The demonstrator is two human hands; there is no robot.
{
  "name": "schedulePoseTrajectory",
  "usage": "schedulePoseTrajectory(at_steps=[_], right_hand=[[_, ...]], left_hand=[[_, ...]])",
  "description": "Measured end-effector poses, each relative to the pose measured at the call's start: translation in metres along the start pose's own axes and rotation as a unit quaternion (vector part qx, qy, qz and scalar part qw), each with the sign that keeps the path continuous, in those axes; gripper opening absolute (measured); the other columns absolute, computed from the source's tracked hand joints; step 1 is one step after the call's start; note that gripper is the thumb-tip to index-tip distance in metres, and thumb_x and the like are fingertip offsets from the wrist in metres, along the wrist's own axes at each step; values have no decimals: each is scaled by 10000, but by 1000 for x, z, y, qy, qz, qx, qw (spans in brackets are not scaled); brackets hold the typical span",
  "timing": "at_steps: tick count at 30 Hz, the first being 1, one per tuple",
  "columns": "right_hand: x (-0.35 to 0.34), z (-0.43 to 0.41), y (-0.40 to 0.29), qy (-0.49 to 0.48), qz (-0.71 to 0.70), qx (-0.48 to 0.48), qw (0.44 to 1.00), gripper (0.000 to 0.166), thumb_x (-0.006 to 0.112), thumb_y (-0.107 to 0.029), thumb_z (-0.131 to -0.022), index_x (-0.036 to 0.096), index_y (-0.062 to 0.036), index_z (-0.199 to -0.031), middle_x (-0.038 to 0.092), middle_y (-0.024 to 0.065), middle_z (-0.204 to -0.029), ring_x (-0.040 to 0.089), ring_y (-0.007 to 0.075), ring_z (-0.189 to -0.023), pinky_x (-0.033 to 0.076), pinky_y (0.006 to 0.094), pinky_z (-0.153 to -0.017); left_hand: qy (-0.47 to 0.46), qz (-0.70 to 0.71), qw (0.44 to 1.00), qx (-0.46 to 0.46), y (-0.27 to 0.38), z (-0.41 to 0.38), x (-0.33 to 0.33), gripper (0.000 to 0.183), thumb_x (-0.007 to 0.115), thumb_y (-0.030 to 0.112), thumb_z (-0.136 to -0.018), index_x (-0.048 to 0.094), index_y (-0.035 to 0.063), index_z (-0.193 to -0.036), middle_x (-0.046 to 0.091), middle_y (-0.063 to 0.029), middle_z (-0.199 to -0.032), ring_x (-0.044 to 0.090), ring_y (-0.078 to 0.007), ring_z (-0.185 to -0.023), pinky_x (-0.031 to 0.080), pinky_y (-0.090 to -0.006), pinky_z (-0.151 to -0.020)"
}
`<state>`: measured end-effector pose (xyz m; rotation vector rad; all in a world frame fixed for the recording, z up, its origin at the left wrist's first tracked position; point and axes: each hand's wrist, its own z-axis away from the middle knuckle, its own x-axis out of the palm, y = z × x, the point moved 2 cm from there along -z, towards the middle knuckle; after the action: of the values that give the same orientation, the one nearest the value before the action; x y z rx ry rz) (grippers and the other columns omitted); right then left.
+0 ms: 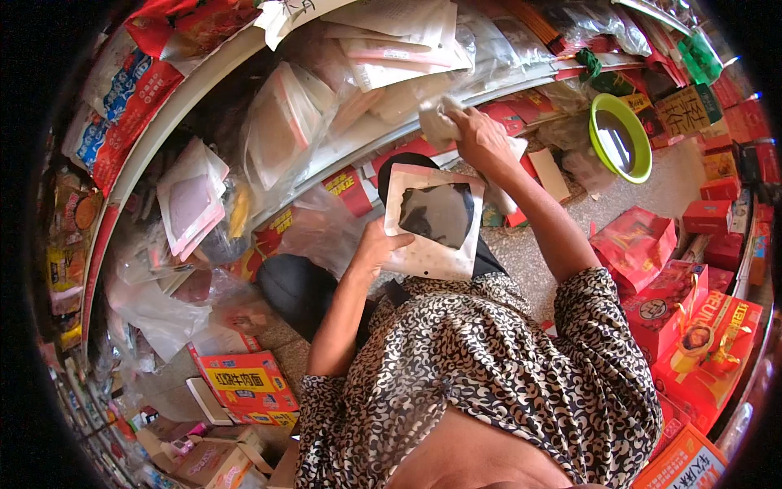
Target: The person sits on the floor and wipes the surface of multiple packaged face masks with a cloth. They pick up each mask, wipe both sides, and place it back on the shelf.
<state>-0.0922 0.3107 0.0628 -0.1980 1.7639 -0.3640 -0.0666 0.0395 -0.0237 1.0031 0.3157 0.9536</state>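
In my left hand point(374, 247) is a flat pale packet point(431, 260) with a dark, shiny window in its middle; the thumb lies over its lower left edge. Farther forward and to the right, my right hand point(484, 137) grips a crumpled whitish cloth point(441, 122) at the front edge of a white shelf point(366, 147). Part of the cloth hangs below the wrist. On that shelf lie similar flat packets point(397, 55) in a loose pile, and more stand in a clear plastic bag point(284, 131). What the cloth touches is partly hidden by the hand.
A lime-green basin point(646, 153) holding liquid sits on the speckled floor point(519, 244) at right. Red gift bags and boxes point(702, 348) crowd my right side. At left are plastic bags point(162, 315), a red-and-yellow carton point(247, 385) and an open cardboard box point(214, 458). Shelving curves around the front.
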Motion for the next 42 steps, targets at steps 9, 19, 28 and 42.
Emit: schedulePoseTrajectory(at_steps=[9,19,28,42], right_hand=[[30,62,-74,-124,1,-235,964,480,603,-107,-820,593,-155,-1298,580,124,-1172,572,323,-1099,478,450,-930],[33,157,141,-246,15,179,953,422,676,-120,-732,669,-20,-1143,730,120,-993,703,252,-861,543,428,-766],[7,112,33,-111,-804,205,548,625,762,-251,-845,492,-46,-1369,623,93,-1251,622,206,-1106,503,367,-972],[-52,121,-88,-52,22,-233,971,531,648,-144,-798,546,-90,-1316,584,128,-1137,595,317,-1042,547,418,-786]], left_hand=[[22,-7,996,81,6,-2,-6,425,755,-52,-745,627,6,-1147,690,-56,-927,654,-146,-842,539,-312,-738],[-1,96,995,12,7,1,-20,293,719,-70,-796,624,-17,-1069,696,-79,-888,689,-180,-743,579,-322,-684],[-38,36,998,42,31,-8,-13,292,789,22,-789,636,37,-1037,689,-25,-904,664,-123,-841,534,-272,-759],[-101,359,915,157,36,23,13,599,460,455,-1011,412,15,-1415,517,-138,-1365,524,-264,-1239,432,-420,-1046]])
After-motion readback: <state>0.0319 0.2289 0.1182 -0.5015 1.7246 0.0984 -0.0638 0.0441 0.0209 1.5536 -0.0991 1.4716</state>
